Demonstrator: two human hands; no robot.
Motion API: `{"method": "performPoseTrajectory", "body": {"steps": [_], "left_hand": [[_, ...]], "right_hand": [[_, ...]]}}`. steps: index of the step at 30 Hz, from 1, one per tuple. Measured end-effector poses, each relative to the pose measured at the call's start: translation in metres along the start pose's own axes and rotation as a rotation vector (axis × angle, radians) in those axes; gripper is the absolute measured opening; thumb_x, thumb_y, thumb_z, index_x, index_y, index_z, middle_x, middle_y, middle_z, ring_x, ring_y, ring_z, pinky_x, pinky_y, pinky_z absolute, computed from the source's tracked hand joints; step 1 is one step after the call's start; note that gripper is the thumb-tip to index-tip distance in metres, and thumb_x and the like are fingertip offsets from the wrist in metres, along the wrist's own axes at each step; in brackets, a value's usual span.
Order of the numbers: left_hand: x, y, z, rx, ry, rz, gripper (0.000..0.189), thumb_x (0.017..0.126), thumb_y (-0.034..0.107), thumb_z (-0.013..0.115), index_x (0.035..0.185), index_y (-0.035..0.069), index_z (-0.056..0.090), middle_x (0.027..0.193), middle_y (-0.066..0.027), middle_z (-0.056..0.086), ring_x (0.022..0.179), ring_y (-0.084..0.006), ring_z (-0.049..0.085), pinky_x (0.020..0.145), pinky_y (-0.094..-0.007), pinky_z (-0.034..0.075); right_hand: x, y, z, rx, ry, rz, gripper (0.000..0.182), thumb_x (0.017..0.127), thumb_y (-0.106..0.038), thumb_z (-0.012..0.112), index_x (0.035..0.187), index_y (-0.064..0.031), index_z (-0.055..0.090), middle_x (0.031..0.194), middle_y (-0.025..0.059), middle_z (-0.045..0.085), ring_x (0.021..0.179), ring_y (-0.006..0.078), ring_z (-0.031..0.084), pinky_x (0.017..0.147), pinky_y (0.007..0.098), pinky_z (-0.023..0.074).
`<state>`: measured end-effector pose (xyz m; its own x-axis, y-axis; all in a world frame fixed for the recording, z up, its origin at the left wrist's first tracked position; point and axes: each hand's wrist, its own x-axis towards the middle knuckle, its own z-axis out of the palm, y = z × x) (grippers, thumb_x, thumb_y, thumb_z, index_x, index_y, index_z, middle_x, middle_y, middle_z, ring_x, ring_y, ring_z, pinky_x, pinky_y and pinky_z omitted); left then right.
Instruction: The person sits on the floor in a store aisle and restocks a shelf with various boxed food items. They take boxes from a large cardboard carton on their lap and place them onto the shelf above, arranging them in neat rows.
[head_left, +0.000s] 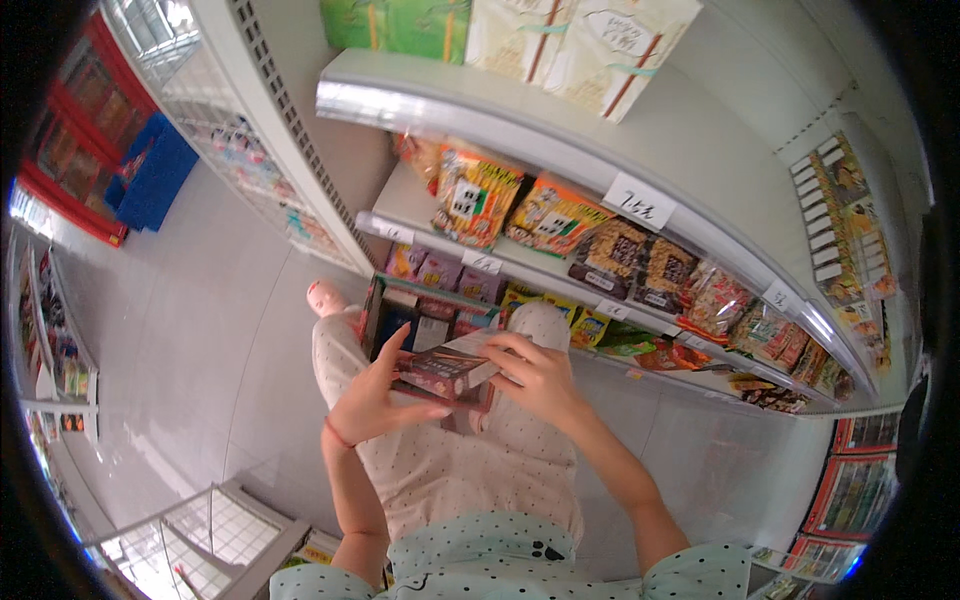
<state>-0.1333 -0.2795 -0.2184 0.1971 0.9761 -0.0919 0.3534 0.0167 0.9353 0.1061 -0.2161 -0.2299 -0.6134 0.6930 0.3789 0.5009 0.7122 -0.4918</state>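
Note:
Between my knees stands an open cardboard carton (365, 322) with a dark red and green rim, holding several small packaged boxes. Inside it I see a dark blue box (399, 321) and a box with a pale printed label (432, 331). Above the carton a dark reddish-brown printed box (450, 371) is held tilted. My right hand (534, 373) grips its right end, fingertips on the upper face. My left hand (375, 399) is at the box's left end with thumb and fingers spread; whether the palm touches it is unclear.
Ahead, a store shelf (480, 82) holds orange snack bags (480, 196), nut packs (611, 255) and large cartons (600, 45), with handwritten price tags (640, 200). A blue bin (157, 176) stands on the grey tiled floor (195, 300) at left. A wire rack (202, 532) is behind me at lower left.

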Motion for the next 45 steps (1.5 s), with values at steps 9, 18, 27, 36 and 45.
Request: {"method": "performPoseTrajectory", "body": {"steps": [9,18,27,36,45], "left_hand": [[0.031,-0.080,0.001,-0.083,0.013,-0.262,0.077,0.072,0.036,0.074,0.128,-0.003,0.038,0.104,-0.0137,0.060,0.097,-0.0211,0.057,0.083,-0.0323,0.046],[0.064,-0.201,0.065,0.077,-0.322,-0.749,0.086,0.073,0.050,0.067,0.126,-0.009,0.036,0.111,-0.0191,0.057,0.103,-0.0244,0.054,0.086,-0.0317,0.043],[0.088,-0.290,0.093,0.116,-0.107,-0.955,0.085,0.071,0.045,0.069,0.128,-0.009,0.035,0.124,-0.0234,0.047,0.115,-0.0327,0.047,0.092,-0.0368,0.041],[0.102,-0.343,0.106,0.238,-0.021,-0.865,0.097,0.068,0.043,0.070,0.134,-0.008,0.020,0.134,-0.0261,0.033,0.121,-0.0355,0.037,0.099,-0.0371,0.035],[0.101,-0.495,0.101,-0.436,0.742,-0.947,0.080,0.077,0.040,0.062,0.134,-0.005,0.029,0.137,-0.0202,0.034,0.126,-0.0336,0.032,0.100,-0.0410,0.031]], "right_hand": [[0.024,0.029,-0.190,-0.143,0.688,0.057,0.029,0.068,0.000,0.070,0.096,0.0010,0.064,0.100,0.0079,0.062,0.084,0.0170,0.062,0.068,0.0257,0.0510],[0.171,0.191,-0.275,0.105,0.807,0.291,0.032,0.077,-0.017,0.071,0.097,0.0062,0.062,0.078,0.0088,0.063,0.060,0.0113,0.062,0.050,0.0217,0.0497],[0.244,0.250,-0.263,0.264,0.653,0.488,0.044,0.080,-0.027,0.067,0.106,0.0083,0.057,0.093,0.0105,0.063,0.071,0.0148,0.063,0.066,0.0244,0.0545],[0.258,0.259,-0.244,-0.053,0.550,0.413,0.041,0.079,-0.036,0.065,0.094,0.0020,0.066,0.077,0.0075,0.067,0.072,0.0158,0.062,0.068,0.0280,0.0481],[0.286,0.261,-0.246,0.182,0.812,0.275,0.040,0.077,-0.016,0.066,0.109,0.0042,0.053,0.104,0.0139,0.059,0.091,0.0201,0.059,0.078,0.0291,0.0498]]}}
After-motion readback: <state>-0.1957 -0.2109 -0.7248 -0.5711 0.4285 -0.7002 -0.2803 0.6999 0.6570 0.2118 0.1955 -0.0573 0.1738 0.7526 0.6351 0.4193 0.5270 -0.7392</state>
